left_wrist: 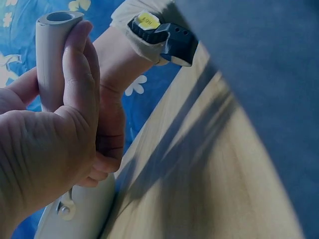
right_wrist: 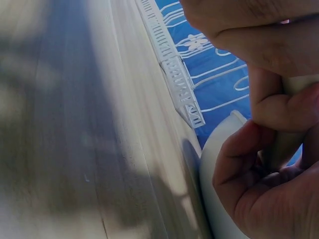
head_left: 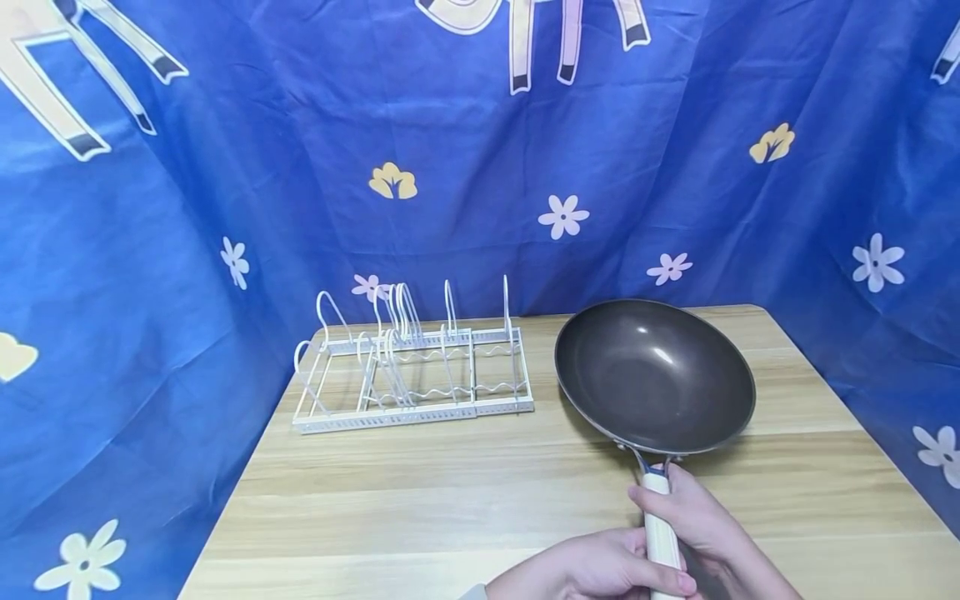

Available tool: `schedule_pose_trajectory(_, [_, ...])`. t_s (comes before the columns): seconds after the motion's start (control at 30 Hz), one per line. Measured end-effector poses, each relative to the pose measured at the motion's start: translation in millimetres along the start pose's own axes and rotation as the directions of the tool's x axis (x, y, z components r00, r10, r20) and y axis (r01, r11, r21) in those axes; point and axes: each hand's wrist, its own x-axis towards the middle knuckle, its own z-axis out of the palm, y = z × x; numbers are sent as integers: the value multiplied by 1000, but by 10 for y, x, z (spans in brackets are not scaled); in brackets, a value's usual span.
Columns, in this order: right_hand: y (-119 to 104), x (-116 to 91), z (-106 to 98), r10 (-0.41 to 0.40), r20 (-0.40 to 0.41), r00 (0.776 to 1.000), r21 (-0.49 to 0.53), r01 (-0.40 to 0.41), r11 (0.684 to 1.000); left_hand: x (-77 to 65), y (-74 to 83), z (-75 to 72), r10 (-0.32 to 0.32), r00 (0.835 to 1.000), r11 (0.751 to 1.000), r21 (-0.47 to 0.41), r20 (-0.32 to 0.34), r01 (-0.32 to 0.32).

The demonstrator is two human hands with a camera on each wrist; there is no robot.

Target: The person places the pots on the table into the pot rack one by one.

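Note:
A dark-lined wok-style frying pan (head_left: 652,383) is at the right side of the table, its bowl facing up and its cream handle (head_left: 662,537) pointing toward me. My right hand (head_left: 701,512) grips the handle close to the bowl, thumb lying over the top. Nearer the handle's end, my left hand (head_left: 611,567) holds it too, with the thumb across it. In the left wrist view the handle's hollow end (left_wrist: 60,20) sticks out beyond the fingers. The pan's pale outer side (right_wrist: 214,169) shows low over the wood in the right wrist view.
A white wire pan rack (head_left: 420,408) with several upright loops stands at the back left of the wooden table (head_left: 420,500), left of the pan. Behind and on both sides hangs a blue patterned cloth (head_left: 465,208). The right wrist wears a black strap (left_wrist: 179,45).

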Motion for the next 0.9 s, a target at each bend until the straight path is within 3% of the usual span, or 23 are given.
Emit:
schedule_pose_trajectory(0.33, [-22,-1,71,-8,-70,997,46,11,999,-48,24,-19,7,1000,1000,-27,8,-6])
schedule_pose_trajectory(0.5, [-51,-9,101,-23,-75,997,77,29,997,-87,59,-10,73,997,990,125,-6,-72])
schedule_pose_trajectory(0.6, [-73,-18,120,-36,-71,997,81,42,996,-128,96,3,112,993,956,274,-33,-99])
schedule_pose_trajectory(0.7, [-103,-22,140,-54,-62,997,76,58,995,-177,124,20,138,989,926,361,-48,-112])
schedule_pose_trajectory(0.9, [-189,-37,179,-64,-85,994,21,66,998,-303,143,80,168,981,922,367,-100,-121])
